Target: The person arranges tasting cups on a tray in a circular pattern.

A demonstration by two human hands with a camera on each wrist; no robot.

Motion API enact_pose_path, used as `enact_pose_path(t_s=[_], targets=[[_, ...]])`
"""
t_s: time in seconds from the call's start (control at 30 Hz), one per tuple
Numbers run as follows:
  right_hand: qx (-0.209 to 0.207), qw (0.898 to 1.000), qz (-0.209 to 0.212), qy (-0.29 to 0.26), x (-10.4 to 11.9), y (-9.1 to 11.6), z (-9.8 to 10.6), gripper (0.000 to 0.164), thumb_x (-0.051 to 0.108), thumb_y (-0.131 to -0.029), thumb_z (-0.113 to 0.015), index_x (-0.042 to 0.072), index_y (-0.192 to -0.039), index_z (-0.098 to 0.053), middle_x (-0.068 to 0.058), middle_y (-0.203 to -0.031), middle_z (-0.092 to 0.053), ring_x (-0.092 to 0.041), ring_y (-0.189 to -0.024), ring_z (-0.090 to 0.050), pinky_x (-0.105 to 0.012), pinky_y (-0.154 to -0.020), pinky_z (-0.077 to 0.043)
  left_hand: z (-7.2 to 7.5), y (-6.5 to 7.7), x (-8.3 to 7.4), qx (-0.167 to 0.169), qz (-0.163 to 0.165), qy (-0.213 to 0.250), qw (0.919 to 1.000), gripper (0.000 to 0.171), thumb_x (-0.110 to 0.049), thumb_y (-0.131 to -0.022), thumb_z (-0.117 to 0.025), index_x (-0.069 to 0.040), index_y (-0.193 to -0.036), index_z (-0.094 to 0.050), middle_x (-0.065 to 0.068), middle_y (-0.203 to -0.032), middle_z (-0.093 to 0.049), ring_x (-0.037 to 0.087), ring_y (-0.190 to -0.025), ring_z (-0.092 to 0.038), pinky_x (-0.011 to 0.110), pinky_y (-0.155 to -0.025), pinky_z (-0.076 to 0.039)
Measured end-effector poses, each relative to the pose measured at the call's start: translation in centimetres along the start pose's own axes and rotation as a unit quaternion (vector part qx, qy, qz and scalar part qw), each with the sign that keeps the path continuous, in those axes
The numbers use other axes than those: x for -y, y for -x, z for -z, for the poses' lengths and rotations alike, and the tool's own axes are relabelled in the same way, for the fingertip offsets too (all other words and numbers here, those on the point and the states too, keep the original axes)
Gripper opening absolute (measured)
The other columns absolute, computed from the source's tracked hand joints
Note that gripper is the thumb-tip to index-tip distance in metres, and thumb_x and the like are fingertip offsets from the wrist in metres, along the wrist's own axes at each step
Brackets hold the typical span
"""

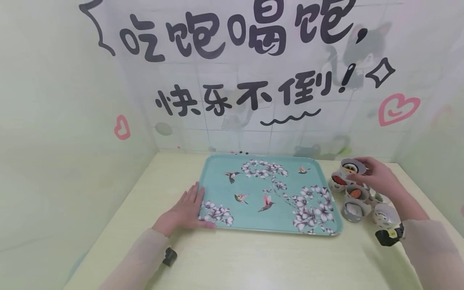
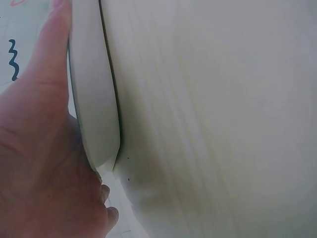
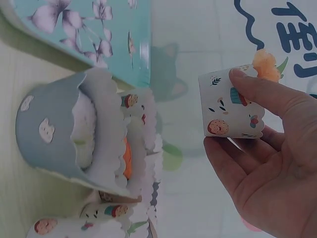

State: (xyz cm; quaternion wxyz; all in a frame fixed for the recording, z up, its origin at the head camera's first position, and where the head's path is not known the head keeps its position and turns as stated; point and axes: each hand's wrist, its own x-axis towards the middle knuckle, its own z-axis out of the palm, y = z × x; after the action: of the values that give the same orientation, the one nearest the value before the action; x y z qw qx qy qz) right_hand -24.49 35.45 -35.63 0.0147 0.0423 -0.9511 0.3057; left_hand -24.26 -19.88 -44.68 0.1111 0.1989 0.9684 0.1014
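My right hand [image 1: 378, 175] holds a paper baking cup [image 3: 220, 111] by its sides, thumb on one side and fingers on the other. Cupcake and doughnut prints cover the cup, and an orange piece with a green tip [image 3: 266, 64] shows at its mouth. In the head view it is above several other paper cups, among them a grey cup [image 3: 49, 126] with a whitish filling. On the left, my left hand [image 1: 185, 209] rests against the near-left corner of a blue-green tray [image 1: 217, 177], fingers along its left rim and thumb at its near edge.
The tray, printed with flowers and birds, lies on a pale wooden table [image 1: 235, 262]. Beside its right edge the cups cluster, one with a red filling [image 1: 338, 180], another with an orange one [image 1: 356, 194]. A lettered wall covering [image 1: 217, 137] stands behind.
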Motion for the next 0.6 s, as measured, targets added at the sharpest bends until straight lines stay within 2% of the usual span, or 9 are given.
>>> enact_pose_path(t_s=[0.13, 0.23, 0.37, 0.47, 0.6], targets=[[0.001, 1.000, 0.001, -0.005, 0.6, -0.5, -0.3, 0.074, 0.033, -0.092, -0.072, -0.010, -0.143, -0.039, -0.032, -0.127, -0.056, -0.022, -0.096, -0.066, -0.023, -0.066, -0.053, -0.1, -0.1, 0.0, 0.001, 0.002, 0.001, 1.0000, 0.133, -0.076, -0.073, -0.069, 0.006, -0.157, -0.007, 0.030, -0.165, 0.004, 0.047, -0.153, -0.003, 0.059, -0.126, -0.010], [0.004, 1.000, 0.003, -0.019, 1.0, -0.8, -0.6, 0.073, 0.033, -0.092, -0.072, -0.009, -0.142, -0.039, -0.031, -0.127, -0.056, -0.020, -0.095, -0.065, -0.026, -0.066, -0.055, -0.1, -0.1, 0.0, 0.001, 0.004, 0.003, 1.0000, 0.133, -0.076, -0.073, -0.069, 0.006, -0.157, -0.007, 0.029, -0.165, 0.004, 0.047, -0.154, -0.002, 0.059, -0.126, -0.010], [0.009, 1.000, 0.003, -0.030, 1.5, -1.2, -1.2, 0.074, 0.034, -0.093, -0.071, -0.009, -0.143, -0.038, -0.032, -0.129, -0.054, -0.028, -0.099, -0.066, -0.027, -0.069, -0.055, -0.2, -0.2, 0.1, 0.001, 0.005, 0.000, 1.0000, 0.133, -0.076, -0.073, -0.070, 0.005, -0.157, -0.007, 0.030, -0.165, 0.004, 0.047, -0.154, -0.002, 0.058, -0.126, -0.010], [0.005, 1.000, 0.008, -0.029, 1.8, -1.6, -1.7, 0.072, 0.033, -0.092, -0.071, -0.009, -0.142, -0.039, -0.031, -0.129, -0.054, -0.042, -0.110, -0.062, -0.022, -0.071, -0.053, -0.2, -0.2, 0.1, 0.002, 0.005, -0.003, 1.0000, 0.133, -0.076, -0.072, -0.070, 0.006, -0.157, -0.008, 0.030, -0.165, 0.003, 0.047, -0.154, -0.003, 0.059, -0.126, -0.011], [-0.001, 0.999, 0.015, -0.031, 2.0, -2.1, -2.2, 0.069, 0.031, -0.091, -0.073, -0.008, -0.140, -0.043, -0.029, -0.126, -0.056, -0.035, -0.104, -0.065, -0.020, -0.069, -0.053, -0.3, -0.2, 0.1, 0.002, 0.005, -0.004, 1.0000, 0.133, -0.076, -0.072, -0.070, 0.006, -0.157, -0.008, 0.030, -0.165, 0.003, 0.047, -0.154, -0.003, 0.059, -0.126, -0.012]])
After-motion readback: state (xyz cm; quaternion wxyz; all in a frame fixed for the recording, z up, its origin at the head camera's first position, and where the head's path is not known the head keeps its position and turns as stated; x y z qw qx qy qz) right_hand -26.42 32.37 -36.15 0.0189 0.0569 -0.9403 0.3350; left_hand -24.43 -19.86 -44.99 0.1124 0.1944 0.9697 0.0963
